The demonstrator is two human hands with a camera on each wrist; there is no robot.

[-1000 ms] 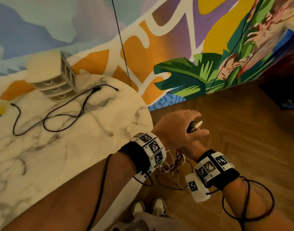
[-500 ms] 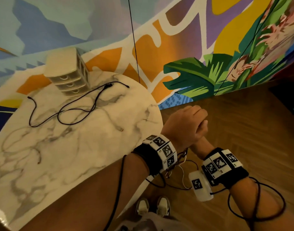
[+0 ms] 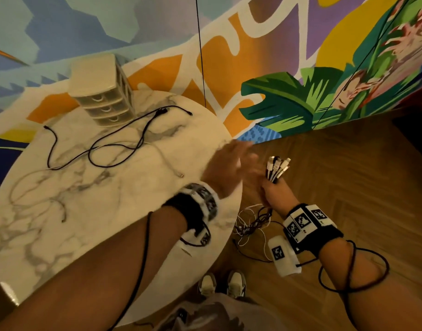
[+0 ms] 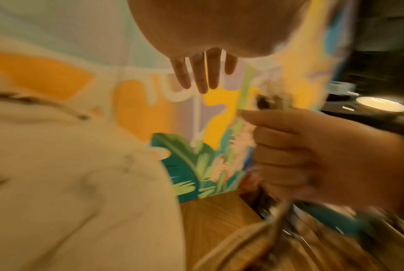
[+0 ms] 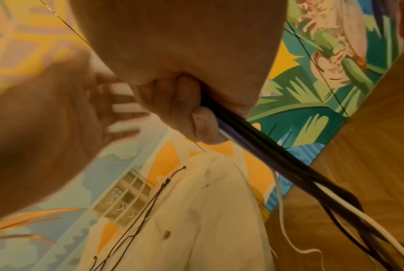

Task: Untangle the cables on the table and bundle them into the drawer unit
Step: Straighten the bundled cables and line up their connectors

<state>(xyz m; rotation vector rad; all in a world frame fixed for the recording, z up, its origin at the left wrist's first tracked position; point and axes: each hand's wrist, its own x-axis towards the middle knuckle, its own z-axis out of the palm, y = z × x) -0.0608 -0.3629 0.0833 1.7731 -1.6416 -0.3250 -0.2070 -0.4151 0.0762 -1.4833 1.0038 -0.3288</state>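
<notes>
My right hand grips a bundle of black and white cables just off the table's right edge, plug ends sticking up above the fist. The rest of the bundle hangs in a tangle below. Blurred by motion, my left hand hovers over the table rim with straight fingers and holds nothing. A black cable and a white cable lie loose on the round marble table. The beige drawer unit stands at the table's far edge, drawers shut.
A painted mural wall runs behind the table. Wooden floor lies to the right. My shoes stand close to the table's near edge. A thin black cord hangs down in front of the wall.
My left hand has let go of the bundle's top and swung left over the table rim, its fingers straightened. The plug ends it covered now show above my right fist.
</notes>
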